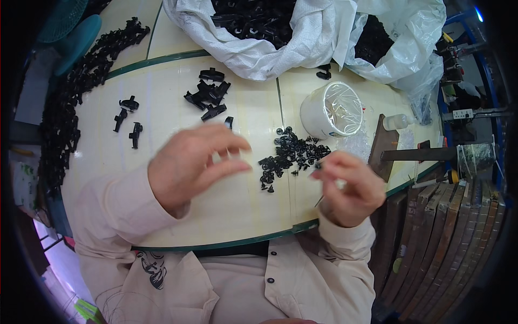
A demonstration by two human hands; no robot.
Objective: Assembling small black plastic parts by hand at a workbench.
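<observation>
My left hand [197, 162] hovers over the table with thumb and fingers apart and nothing visible between them. Just beyond it lies a small heap of black plastic brackets [208, 94], one partly hidden behind the fingers. My right hand [353, 186] pinches a small black push clip [318, 166] between thumb and fingertips. A thin dark rod pokes out below that hand; whether it is held cannot be made out. Beside the right hand spreads a pile of similar black clips [294, 153]. Three separate brackets [136, 135] lie farther left.
A long row of black brackets [59, 129] lines the table's left edge. At the back stand white sacks [259, 59] of black parts. A white tub [318, 110] lined with clear plastic stands behind the clips. On the right are a small bottle [396, 122] and a brown metal stand [383, 143].
</observation>
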